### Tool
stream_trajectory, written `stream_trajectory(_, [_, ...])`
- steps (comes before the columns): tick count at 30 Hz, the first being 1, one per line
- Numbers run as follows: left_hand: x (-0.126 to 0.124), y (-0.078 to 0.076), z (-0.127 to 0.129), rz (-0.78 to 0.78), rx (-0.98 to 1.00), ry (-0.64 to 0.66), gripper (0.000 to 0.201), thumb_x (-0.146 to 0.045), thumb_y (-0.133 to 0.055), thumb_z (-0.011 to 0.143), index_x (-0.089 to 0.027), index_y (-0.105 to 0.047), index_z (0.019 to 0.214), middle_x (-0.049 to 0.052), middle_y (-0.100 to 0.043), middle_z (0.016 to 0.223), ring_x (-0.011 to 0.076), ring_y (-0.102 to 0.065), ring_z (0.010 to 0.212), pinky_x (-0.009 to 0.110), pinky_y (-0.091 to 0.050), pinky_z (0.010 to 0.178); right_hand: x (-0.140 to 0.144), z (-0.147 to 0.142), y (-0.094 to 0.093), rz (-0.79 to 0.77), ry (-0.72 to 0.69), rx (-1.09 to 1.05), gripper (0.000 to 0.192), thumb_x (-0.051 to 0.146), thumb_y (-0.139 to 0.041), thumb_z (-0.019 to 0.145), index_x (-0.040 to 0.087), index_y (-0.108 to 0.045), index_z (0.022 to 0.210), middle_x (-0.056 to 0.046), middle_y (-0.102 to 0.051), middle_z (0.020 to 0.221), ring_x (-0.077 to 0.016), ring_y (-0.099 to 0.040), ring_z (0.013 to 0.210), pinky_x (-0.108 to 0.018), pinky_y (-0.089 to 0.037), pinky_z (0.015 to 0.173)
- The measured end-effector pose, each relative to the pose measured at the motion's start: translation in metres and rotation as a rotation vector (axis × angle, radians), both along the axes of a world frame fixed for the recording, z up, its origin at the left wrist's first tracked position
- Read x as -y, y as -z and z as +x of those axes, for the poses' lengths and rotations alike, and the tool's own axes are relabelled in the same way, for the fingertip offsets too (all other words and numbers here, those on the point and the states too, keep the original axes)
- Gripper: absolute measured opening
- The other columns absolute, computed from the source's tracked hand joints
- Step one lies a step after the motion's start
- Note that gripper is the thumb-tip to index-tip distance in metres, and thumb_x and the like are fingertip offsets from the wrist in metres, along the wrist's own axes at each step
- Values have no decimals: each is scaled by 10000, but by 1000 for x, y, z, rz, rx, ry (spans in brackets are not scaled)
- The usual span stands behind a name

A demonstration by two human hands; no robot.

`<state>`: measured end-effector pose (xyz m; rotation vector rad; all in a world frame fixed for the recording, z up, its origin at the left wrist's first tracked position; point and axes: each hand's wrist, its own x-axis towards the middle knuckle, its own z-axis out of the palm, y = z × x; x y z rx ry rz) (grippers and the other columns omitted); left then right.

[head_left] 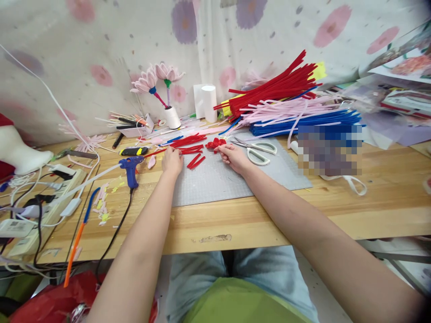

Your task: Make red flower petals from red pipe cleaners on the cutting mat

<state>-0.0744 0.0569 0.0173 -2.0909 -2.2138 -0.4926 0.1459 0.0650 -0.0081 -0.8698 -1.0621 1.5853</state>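
Note:
My left hand (172, 162) rests on the grey cutting mat (215, 179), its fingers on the cut red pipe-cleaner pieces (188, 144) lying there. My right hand (233, 157) is closed around a small bunch of looped red pipe cleaner (215, 143) at the mat's far edge. A few short red pieces (195, 161) lie between the two hands.
White-handled scissors (257, 150) lie right of my right hand. A blue glue gun (129, 168) stands to the left, its cord trailing off the table edge. Bundles of red, pink and blue pipe cleaners (289, 103) are piled behind. Finished pink flowers (158, 76) stand in a white holder. A power strip (43, 202) sits far left.

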Motion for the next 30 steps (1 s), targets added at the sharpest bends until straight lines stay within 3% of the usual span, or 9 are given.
stream_trajectory(9, [-10,-6,-9,-105,-167,136,292,-223,-442,791,-161,-488,1072,133,-547,1063,255,-460,1064,369,-365,871,6,-3,-4,30,32,80,237,370,-607,654,139,-583,701,63,-343,457,-34,-269,400,-192,-154,375])
stream_trajectory(15, [-11,-8,-12,-148,-267,186,230,-254,-388,820,-176,-550,963,142,-507,1093,258,-425,1095,373,-343,886,7,-3,-4,34,31,79,243,379,-610,657,142,-576,696,65,-341,445,-35,-271,391,-195,-156,373])
stream_trajectory(19, [-10,-13,-14,-44,-220,202,215,-205,-345,829,-168,-539,912,141,-533,1049,258,-442,1077,401,-303,916,7,-3,-3,47,34,96,255,399,-618,658,150,-570,693,66,-333,448,-36,-273,388,-193,-164,373])
stream_trajectory(22, [-7,-22,-12,116,57,93,173,-184,-343,822,-169,-504,886,111,-581,901,229,-514,965,388,-338,878,6,-4,-1,74,69,177,233,393,-571,696,160,-580,705,60,-333,457,-51,-282,399,-201,-199,388])
stream_trajectory(25, [0,-31,3,219,627,-14,114,-183,-397,789,-185,-448,891,23,-562,721,136,-554,702,281,-419,696,8,-6,-1,269,224,364,183,329,-527,733,172,-606,783,20,-450,548,-86,-380,487,-224,-310,476])
stream_trajectory(27, [8,-32,18,102,1061,6,89,-151,-434,743,-184,-421,826,-36,-491,587,74,-481,512,196,-379,530,13,-8,-4,480,303,517,215,277,-513,748,187,-611,916,-17,-540,700,-113,-450,599,-248,-366,582])
stream_trajectory(28, [14,-30,26,-14,1226,80,89,-153,-466,719,-180,-414,786,-52,-470,555,51,-428,447,171,-330,466,17,-9,-7,582,309,597,264,259,-505,757,199,-597,997,-32,-561,779,-125,-469,651,-260,-375,626])
stream_trajectory(30, [26,-25,40,-187,1439,217,121,-173,-516,684,-177,-412,744,-67,-451,524,22,-330,370,152,-227,384,24,-11,-11,741,284,774,347,256,-501,772,226,-559,1113,-57,-562,902,-144,-488,727,-276,-374,668])
